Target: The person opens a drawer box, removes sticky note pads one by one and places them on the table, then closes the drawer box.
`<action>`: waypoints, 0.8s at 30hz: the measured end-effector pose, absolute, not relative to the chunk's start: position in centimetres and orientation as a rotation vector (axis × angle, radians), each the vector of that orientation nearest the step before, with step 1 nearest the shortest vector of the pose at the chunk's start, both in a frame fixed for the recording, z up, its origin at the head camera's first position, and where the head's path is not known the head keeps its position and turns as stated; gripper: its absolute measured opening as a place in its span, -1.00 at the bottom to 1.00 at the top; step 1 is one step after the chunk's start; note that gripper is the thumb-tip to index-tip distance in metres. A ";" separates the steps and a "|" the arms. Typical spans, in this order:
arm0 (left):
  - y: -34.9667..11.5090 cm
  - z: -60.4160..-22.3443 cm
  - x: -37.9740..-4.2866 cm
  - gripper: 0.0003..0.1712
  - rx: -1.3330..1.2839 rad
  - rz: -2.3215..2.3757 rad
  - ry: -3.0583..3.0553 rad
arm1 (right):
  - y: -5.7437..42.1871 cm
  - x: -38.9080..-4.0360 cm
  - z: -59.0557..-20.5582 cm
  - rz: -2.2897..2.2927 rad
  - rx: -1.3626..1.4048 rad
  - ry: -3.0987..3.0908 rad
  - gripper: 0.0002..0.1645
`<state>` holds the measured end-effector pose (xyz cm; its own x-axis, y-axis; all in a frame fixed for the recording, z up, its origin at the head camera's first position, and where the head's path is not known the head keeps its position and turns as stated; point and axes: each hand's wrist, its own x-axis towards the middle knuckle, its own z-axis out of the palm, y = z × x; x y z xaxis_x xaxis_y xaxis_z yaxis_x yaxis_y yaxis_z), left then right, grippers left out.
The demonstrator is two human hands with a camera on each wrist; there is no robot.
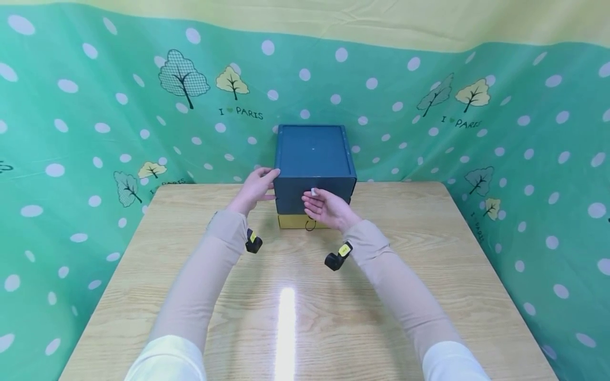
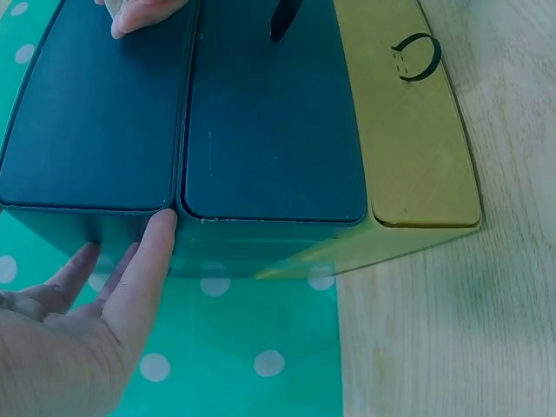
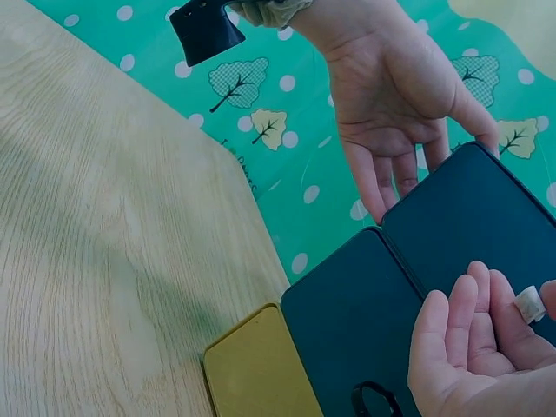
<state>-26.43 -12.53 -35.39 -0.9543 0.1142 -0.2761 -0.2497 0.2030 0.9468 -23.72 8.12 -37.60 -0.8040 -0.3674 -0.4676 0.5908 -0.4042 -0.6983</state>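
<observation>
A dark blue box (image 1: pixel 314 151) with stacked drawers stands at the far side of the table. In the right wrist view its upper blue drawer front (image 3: pixel 473 226), lower blue front (image 3: pixel 347 304) and yellow bottom front (image 3: pixel 261 365) show. My left hand (image 1: pixel 257 189) touches the box's left side, fingers fairly straight, a fingertip at the seam between the blue fronts in the left wrist view. Before the top front, my right hand (image 1: pixel 329 208) pinches a small white tab (image 3: pixel 530 304) between thumb and index finger, its other fingers loosely bent. Whether the tab joins the drawer is hidden.
A black loop pull (image 2: pixel 419 57) sits on the yellow front, and another black loop (image 3: pixel 375 398) on the lower blue one. The wooden table (image 1: pixel 305 317) reaches toward me. A green dotted curtain (image 1: pixel 305 79) hangs behind the box and along both sides.
</observation>
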 end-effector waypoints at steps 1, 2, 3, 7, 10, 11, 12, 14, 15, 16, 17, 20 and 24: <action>-12.5 -35.4 -26.4 -0.24 -0.130 1.819 2.192 | 8.1 -23.7 -37.6 -2.215 0.327 1.244 -0.69; -12.5 -35.4 -26.5 -0.24 -0.129 1.821 2.191 | 8.2 -23.7 -37.7 -2.216 0.331 1.251 -0.69; -12.5 -35.5 -26.5 -0.24 -0.129 1.820 2.191 | 8.2 -23.7 -37.7 -2.216 0.329 1.256 -0.70; -12.6 -35.6 -26.7 -0.23 -0.128 1.812 2.195 | 8.2 -23.7 -37.8 -2.217 0.314 1.274 -0.70; -12.6 -35.7 -26.7 -0.24 -0.130 1.806 2.194 | 8.2 -23.7 -37.9 -2.217 0.311 1.282 -0.70; -12.6 -35.7 -26.7 -0.24 -0.129 1.807 2.193 | 8.2 -23.7 -37.8 -2.216 0.313 1.286 -0.70; -12.6 -35.7 -26.7 -0.24 -0.127 1.807 2.194 | 8.1 -23.7 -37.8 -2.216 0.317 1.291 -0.70; -12.6 -35.7 -26.7 -0.24 -0.122 1.809 2.198 | 8.1 -23.7 -37.8 -2.219 0.323 1.297 -0.71; -12.6 -35.6 -26.6 -0.25 -0.123 1.809 2.203 | 8.1 -23.7 -37.8 -2.219 0.324 1.299 -0.71; -12.6 -35.6 -26.6 -0.24 -0.121 1.808 2.204 | 8.1 -23.6 -37.8 -2.220 0.328 1.298 -0.72; -12.6 -35.6 -26.6 -0.25 -0.122 1.809 2.204 | 8.1 -23.6 -37.8 -2.220 0.328 1.301 -0.72; -12.7 -35.6 -26.5 -0.25 -0.121 1.816 2.192 | 8.0 -23.5 -37.8 -2.223 0.333 1.303 -0.73; -12.7 -35.7 -26.6 -0.25 -0.120 1.823 2.184 | 8.1 -23.3 -37.8 -2.222 0.313 1.306 -0.72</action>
<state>-26.58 -12.72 -35.68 -0.9536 0.1223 -0.2752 -0.2489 0.1941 0.9489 -23.33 8.07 -37.81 -0.8282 -0.3315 -0.4520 0.5561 -0.3856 -0.7362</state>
